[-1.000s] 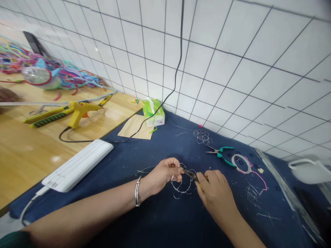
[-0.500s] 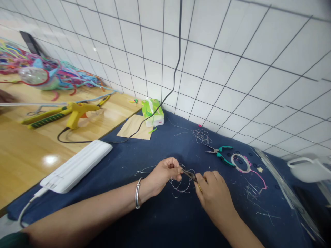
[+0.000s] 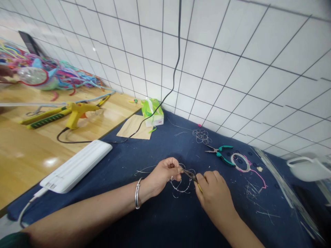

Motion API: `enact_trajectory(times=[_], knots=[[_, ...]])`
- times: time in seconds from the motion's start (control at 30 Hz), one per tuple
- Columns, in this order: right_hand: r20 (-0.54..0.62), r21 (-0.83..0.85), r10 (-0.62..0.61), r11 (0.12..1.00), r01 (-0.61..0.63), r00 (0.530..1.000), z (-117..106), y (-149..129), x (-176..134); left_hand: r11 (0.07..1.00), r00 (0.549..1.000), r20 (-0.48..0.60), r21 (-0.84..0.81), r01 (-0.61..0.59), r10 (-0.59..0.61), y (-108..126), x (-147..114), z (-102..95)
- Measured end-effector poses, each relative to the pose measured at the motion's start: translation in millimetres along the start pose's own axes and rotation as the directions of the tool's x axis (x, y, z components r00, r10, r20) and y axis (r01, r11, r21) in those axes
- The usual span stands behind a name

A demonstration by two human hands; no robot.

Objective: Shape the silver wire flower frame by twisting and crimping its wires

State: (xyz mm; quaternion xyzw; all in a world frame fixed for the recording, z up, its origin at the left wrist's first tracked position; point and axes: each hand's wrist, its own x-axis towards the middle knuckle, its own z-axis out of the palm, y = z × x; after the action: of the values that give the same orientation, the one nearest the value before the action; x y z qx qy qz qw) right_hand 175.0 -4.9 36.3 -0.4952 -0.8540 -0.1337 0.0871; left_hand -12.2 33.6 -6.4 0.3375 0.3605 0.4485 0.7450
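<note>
Between thumb and fingers, my left hand pinches a thin silvery wire piece bent into loops, with small beads along its lower curve. My right hand grips a pair of pliers with dark jaws and a bit of yellow handle showing. The jaws point left and meet the wire close to my left fingertips; exactly what they clamp is too small to tell. Loose wire ends stick out to the left behind my left hand.
Teal-handled pliers, a wire flower and a white ring spool lie behind my right hand. Wire offcuts are scattered right. Left are a white power strip, a yellow glue gun and another person's hand.
My hands, the wire piece and the pliers look nearly unmoved. At the far left, the other person's hand has shifted upward beside the stuffed toy.
</note>
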Motion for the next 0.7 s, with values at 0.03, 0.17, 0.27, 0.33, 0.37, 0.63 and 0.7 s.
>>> enact_trajectory(times=[0.03, 0.17, 0.27, 0.33, 0.37, 0.63, 0.7], knots=[[0.006, -0.005, 0.002, 1.000, -0.002, 1.000, -1.3, 0.1, 0.2, 1.000, 1.000, 0.005, -0.007, 0.006, -0.006, 0.5, 0.2, -0.3], [0.003, -0.049, 0.002, 0.999, -0.002, 1.000, -7.5, 2.1, 1.1, 1.000, 1.000, 0.021, -0.020, 0.023, -0.022, 2.3, 1.0, -2.2], [-0.020, -0.085, -0.021, 0.996, 0.019, 1.000, -10.0, 5.9, 1.3, 0.999, 0.999, 0.041, -0.013, 0.031, -0.031, 3.0, 1.5, -3.8], [-0.039, -0.093, -0.053, 0.994, 0.049, 0.998, -10.2, 8.7, 1.3, 0.999, 0.997, 0.065, 0.001, 0.042, -0.042, 3.1, 1.9, -4.5], [-0.045, -0.092, -0.070, 0.994, 0.066, 0.997, -10.1, 10.0, 1.4, 0.999, 0.996, 0.074, 0.012, 0.044, -0.045, 3.1, 2.2, -4.9], [-0.044, -0.075, -0.129, 0.989, 0.126, 0.991, -9.3, 15.0, 4.5, 0.996, 0.994, 0.105, 0.076, 0.034, -0.042, 1.5, 4.4, -7.1], [-0.049, -0.077, -0.137, 0.988, 0.133, 0.989, -8.5, 15.4, 4.8, 0.997, 0.992, 0.113, 0.066, 0.043, -0.050, 1.8, 3.8, -6.9]])
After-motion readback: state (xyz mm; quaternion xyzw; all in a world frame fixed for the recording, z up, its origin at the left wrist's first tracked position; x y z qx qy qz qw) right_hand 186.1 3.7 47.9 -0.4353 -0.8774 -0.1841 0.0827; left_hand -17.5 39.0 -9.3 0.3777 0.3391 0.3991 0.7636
